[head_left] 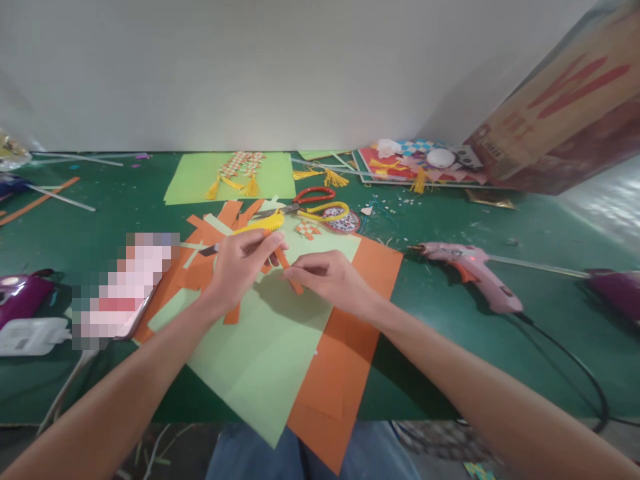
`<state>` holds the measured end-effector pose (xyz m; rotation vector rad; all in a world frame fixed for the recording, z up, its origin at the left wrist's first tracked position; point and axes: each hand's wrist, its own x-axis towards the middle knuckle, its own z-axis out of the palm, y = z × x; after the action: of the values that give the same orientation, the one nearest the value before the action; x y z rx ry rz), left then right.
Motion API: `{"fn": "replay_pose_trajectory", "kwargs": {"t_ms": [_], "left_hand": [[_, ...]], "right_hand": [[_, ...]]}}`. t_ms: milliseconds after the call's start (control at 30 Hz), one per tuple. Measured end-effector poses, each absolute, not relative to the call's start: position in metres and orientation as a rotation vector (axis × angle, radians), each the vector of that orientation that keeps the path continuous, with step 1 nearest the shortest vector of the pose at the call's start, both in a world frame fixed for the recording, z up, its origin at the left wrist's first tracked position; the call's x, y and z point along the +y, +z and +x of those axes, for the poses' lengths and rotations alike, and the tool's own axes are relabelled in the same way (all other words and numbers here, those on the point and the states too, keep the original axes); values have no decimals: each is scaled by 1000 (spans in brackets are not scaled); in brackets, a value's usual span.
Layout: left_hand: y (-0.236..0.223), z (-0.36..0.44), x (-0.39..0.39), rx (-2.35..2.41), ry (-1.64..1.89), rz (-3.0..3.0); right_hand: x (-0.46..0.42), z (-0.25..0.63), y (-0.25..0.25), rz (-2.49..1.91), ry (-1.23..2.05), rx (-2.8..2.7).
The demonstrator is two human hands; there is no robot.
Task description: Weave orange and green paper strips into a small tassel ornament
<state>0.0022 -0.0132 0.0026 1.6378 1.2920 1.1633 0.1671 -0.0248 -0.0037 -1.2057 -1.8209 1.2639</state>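
Between both hands (239,261) (325,277), orange strip (296,287)

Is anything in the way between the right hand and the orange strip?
No, nothing I can see. The right hand is right at the orange strip, and the left hand holds its other end.
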Motion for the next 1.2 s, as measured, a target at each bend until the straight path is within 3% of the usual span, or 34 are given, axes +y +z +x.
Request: {"fn": "replay_pose_trajectory", "kwargs": {"t_ms": [1200], "left_hand": [[4, 2, -7, 1473, 1329, 1571]], "right_hand": [[-25, 168, -3, -1169, 1366, -1808]]}}
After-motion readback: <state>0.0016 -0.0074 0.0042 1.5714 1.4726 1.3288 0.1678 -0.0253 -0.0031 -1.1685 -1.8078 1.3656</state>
